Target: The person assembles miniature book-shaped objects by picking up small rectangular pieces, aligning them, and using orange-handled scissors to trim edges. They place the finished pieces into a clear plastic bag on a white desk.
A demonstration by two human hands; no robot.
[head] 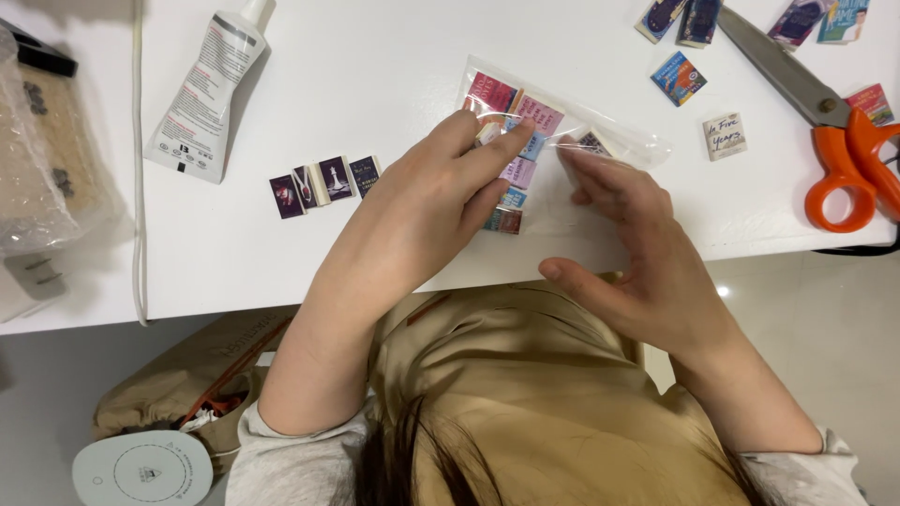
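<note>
While my left hand (441, 201) pins the clear plastic bag (562, 141) flat on the white table (375, 84), its fingertips pinch one tiny book cover (487, 132) at the bag's mouth, centre of the desk. My right hand (637, 253) rests beside it, fingers loosely spread, holding nothing, tips on the plastic. Bag's thin, slick, crinkly; the covers inside weigh approx. nothing, bend easily, so I'd judge edges are the place to grip. Far left: white glue tube (206, 89) w/ grey print. Left of my hand, a row of dark covers (323, 183). Far right: orange-handled scissors (825, 141), more loose covers (677, 77), blue, cream, red.
</note>
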